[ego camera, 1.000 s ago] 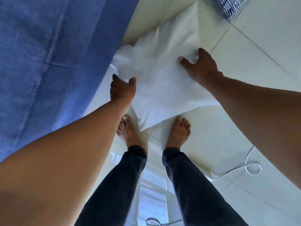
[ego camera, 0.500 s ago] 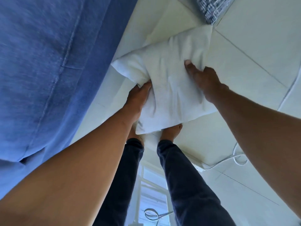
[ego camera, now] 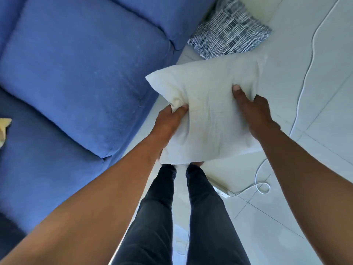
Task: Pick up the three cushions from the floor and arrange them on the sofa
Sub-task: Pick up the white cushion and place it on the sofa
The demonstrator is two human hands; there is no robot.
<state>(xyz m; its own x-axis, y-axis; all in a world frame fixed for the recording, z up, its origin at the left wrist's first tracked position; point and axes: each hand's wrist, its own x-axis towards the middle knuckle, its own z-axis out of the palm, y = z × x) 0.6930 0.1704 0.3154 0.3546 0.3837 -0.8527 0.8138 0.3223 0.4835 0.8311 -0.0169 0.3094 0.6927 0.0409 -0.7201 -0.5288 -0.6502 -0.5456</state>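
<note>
Lifted clear of the floor since half a second ago, the white cushion [ego camera: 208, 113] now hangs in front of the person's legs, where earlier it lay on the tiles under both palms. Each hand has a closed grip on it: the left hand [ego camera: 168, 121] pinches the near-left edge, and the right hand [ego camera: 252, 111] clamps the right side with the thumb pressed into the fabric. A patterned cushion [ego camera: 229, 29] waits on the floor [ego camera: 305, 217], against the blue sofa [ego camera: 80, 73]. One pickup looks done; carrying this cushion leftward onto the seat is likely next.
</note>
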